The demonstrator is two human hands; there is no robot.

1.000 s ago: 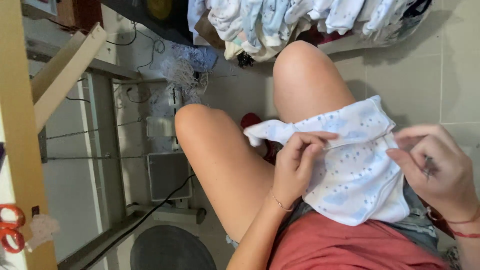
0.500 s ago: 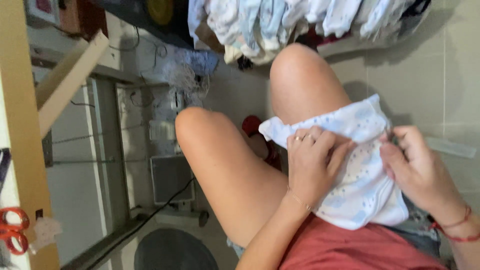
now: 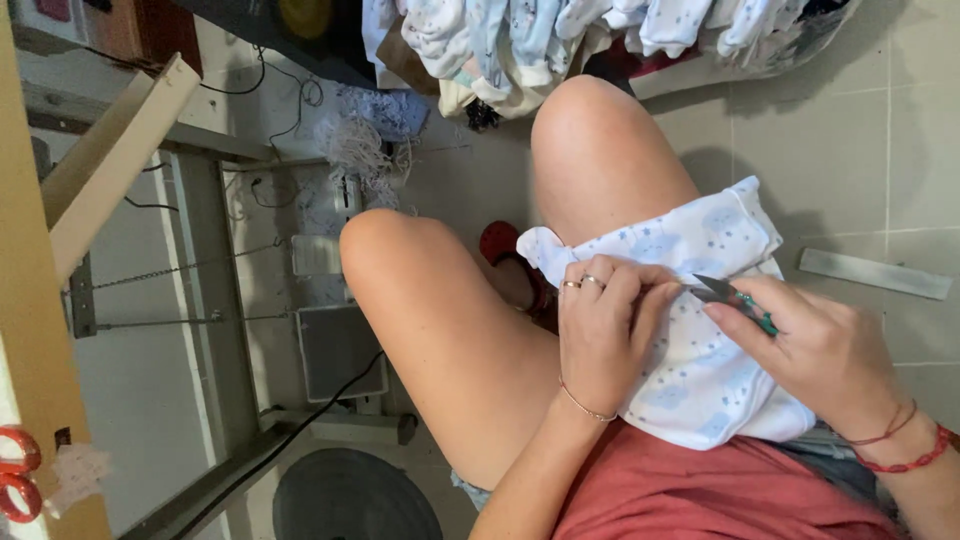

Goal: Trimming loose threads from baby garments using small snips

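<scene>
Far left, table edge: orange-handled scissors [image 3: 14,485], lying untouched.

Left, under the table: grey metal frame of a sewing-machine stand [image 3: 205,330] with a flat treadle plate and a black cable trailing down.

Top centre: heap of pale printed baby garments [image 3: 560,35] piled on the tiled floor.

Centre: left hand [image 3: 605,335], fingers curled and closed down on the cloth, pinching its edge against the lap; two rings and a thin bracelet show.

Centre right, across the person's right thigh: small white cotton garment with pale blue cloud print [image 3: 690,360], bunched, its upper hem lying towards the knee.

Right: right hand [image 3: 815,345], closed round small thread snips with a green handle [image 3: 735,293]; the blades point left, tips just at the fabric beside the left fingertips. Whether the blades stand parted I cannot tell.

Far right, floor: grey flat strip [image 3: 875,273], well apart.

Step in hand, by my reckoning: trimming loose thread at the pinched hem. The next move would call for the cloth held taut and the tips kept clear of the fabric itself.
</scene>
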